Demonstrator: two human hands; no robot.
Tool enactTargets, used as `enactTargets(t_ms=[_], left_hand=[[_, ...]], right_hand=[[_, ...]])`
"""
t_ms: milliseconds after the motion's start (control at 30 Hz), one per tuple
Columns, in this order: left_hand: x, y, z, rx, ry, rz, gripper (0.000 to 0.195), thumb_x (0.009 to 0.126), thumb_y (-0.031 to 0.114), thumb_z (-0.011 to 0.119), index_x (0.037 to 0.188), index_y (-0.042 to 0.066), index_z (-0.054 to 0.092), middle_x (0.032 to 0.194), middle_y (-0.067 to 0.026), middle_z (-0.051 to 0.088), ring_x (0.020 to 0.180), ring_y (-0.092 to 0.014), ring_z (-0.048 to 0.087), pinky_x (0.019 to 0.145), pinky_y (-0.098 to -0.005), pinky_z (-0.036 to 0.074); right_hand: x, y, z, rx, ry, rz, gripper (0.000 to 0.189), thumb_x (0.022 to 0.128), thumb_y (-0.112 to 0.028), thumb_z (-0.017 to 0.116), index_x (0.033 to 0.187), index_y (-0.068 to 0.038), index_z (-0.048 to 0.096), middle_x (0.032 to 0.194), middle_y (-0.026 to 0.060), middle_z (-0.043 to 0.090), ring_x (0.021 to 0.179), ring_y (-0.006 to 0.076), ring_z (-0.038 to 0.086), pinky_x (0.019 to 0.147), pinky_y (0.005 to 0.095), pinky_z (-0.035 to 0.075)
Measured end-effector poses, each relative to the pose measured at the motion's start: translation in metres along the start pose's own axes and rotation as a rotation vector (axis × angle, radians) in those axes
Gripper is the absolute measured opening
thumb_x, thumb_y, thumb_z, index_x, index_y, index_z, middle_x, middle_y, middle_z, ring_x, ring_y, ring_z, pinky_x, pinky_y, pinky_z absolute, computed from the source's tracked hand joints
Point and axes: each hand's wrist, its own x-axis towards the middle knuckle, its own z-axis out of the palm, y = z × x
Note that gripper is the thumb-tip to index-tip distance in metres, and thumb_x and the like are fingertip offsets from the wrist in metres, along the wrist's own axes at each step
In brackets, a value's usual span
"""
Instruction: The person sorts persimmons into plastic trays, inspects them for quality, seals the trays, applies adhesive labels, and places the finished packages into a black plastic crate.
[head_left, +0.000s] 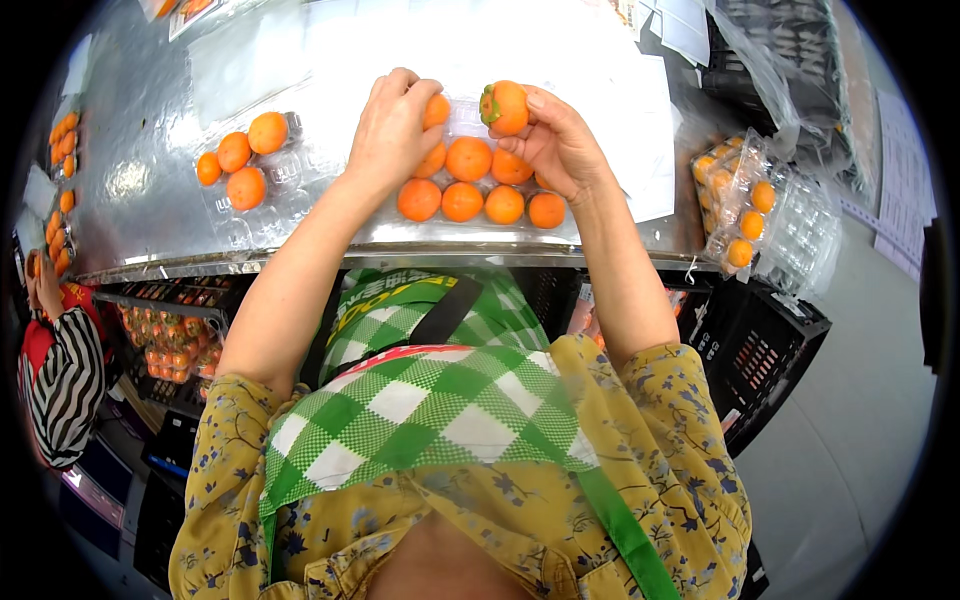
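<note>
My right hand (559, 139) holds a persimmon (505, 108) with green leaves on its side, raised over the right part of a clear plastic tray (465, 120). My left hand (396, 124) has its fingers on another persimmon (436, 111) at the tray's back left; whether it grips the fruit or rests on it is unclear. Two rows of persimmons (462, 202) fill the tray's near part, some partly hidden by my hands. To the left, a second clear tray (259, 225) carries several persimmons (246, 188) at its left and back.
Filled clear packs (739, 199) and stacked plastic trays (799, 225) lie at the metal table's (150, 217) right end. White sheets (652, 135) lie behind my right hand. Black crates (765, 352) stand below the edge. A co-worker in striped sleeves (71, 382) handles fruit at far left.
</note>
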Motion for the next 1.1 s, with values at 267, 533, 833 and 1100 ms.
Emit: enactTargets(t_ms=[267,533,833,1100], left_hand=[[0.000,-0.001,0.001,-0.023,0.014,0.018,0.038,0.066,0.005,0.070,0.102,0.004,0.061,0.101,-0.0119,0.054,0.098,-0.030,0.053,0.085,-0.0374,0.046],[0.000,0.001,-0.003,-0.018,0.044,0.034,0.037,0.067,0.006,0.070,0.104,0.005,0.062,0.102,-0.0106,0.055,0.099,-0.029,0.052,0.085,-0.0370,0.045],[-0.008,0.005,-0.010,-0.092,0.171,0.039,0.034,0.069,0.011,0.073,0.102,0.009,0.064,0.104,-0.0075,0.057,0.098,-0.025,0.053,0.083,-0.0347,0.045],[-0.017,0.003,-0.015,-0.111,0.173,0.032,0.034,0.070,0.010,0.072,0.102,0.007,0.063,0.104,-0.0087,0.057,0.098,-0.025,0.053,0.084,-0.0351,0.045]], right_hand=[[0.003,0.003,0.002,-0.158,0.080,-0.021,0.031,0.085,-0.018,0.063,0.109,0.000,0.056,0.096,0.0088,0.062,0.088,0.0158,0.061,0.072,0.0281,0.050],[0.006,0.003,0.010,-0.596,0.214,-0.156,0.036,0.078,-0.023,0.071,0.103,0.000,0.059,0.093,0.0086,0.064,0.082,0.0143,0.062,0.071,0.0271,0.052],[0.013,0.018,0.017,-1.575,0.405,-0.586,0.040,0.063,-0.031,0.077,0.090,-0.006,0.061,0.085,0.0069,0.060,0.080,0.0243,0.056,0.070,0.0371,0.044],[0.018,0.024,0.027,-1.833,0.474,-0.638,0.039,0.061,-0.036,0.077,0.084,-0.009,0.061,0.079,0.0052,0.059,0.081,0.0238,0.051,0.072,0.0381,0.035]])
